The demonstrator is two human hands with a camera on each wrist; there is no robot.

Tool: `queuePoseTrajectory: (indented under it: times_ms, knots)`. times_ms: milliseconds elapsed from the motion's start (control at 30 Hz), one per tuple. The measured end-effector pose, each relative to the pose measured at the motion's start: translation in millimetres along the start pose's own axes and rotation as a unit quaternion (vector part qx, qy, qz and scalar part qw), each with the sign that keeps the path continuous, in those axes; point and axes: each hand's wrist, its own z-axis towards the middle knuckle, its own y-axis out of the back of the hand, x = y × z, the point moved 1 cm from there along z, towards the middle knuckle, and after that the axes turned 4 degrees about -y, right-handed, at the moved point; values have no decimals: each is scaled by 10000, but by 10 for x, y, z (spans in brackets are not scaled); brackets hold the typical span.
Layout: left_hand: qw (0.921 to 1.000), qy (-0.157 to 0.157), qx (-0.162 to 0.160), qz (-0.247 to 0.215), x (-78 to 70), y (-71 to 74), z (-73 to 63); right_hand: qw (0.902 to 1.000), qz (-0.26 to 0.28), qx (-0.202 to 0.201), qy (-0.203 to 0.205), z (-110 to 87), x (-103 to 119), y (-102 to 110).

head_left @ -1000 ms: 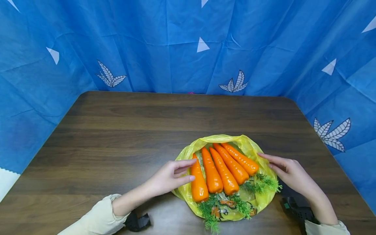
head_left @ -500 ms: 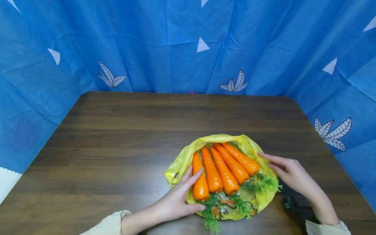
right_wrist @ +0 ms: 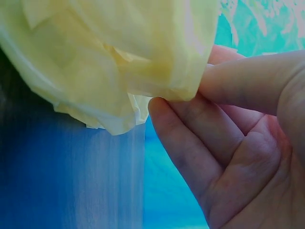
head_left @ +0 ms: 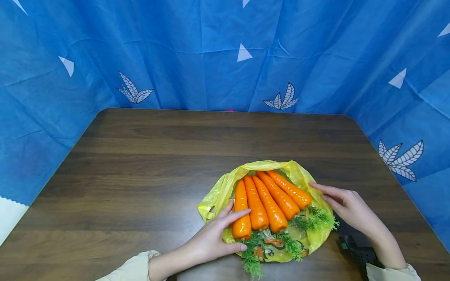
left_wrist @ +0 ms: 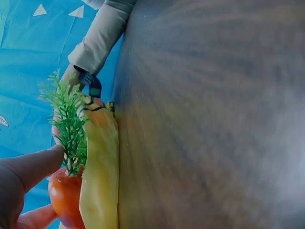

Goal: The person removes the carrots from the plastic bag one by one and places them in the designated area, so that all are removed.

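A yellow plastic bag [head_left: 223,187] lies spread on the table, its mouth turned toward me. Several shiny orange carrots [head_left: 270,205] are fanned side by side in it, feathery green tops [head_left: 252,265] at their thick ends. My left hand [head_left: 212,242] has its fingers extended against the leftmost carrot [head_left: 241,229], the index finger lying across it and the thumb beside its greens. That carrot [left_wrist: 66,195] shows between thumb and finger in the left wrist view. My right hand [head_left: 346,205] pinches the bag's right edge [right_wrist: 181,81] between thumb and fingers.
Brown wood-grain table [head_left: 140,164] extends left and behind the bag. A blue patterned curtain [head_left: 197,58] hangs around its far and side edges. A black wrist device [head_left: 358,249] sits by my right wrist.
My left hand has come down from above the leftmost carrot to its lower left side. That carrot has shifted slightly right, closer to its neighbour. My right hand keeps its place.
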Motion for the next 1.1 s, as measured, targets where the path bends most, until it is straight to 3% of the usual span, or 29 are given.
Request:
queuePoseTrajectory:
  times_ms: [200, 400, 600, 767, 1100]
  knots:
    - [9991, 26, -8, -423, -14, 29, 63, 10000, -13, -22, -16, -1, 6, -6]
    - [9994, -52, -56, -335, 17, 29, 122, 10000, -12, -45, -4, 2, 14, -8]
    - [9962, -172, -217, -824, 77, 23, 157, 10000, -20, -14, -32, 12, 19, -15]
    - [9920, -87, -237, -1240, 66, 37, 168, 10000, 13, -12, -41, 15, 6, -15]
    - [9867, 41, -194, -1611, 44, 57, 172, 9999, 85, 28, -87, 9, -6, -9]
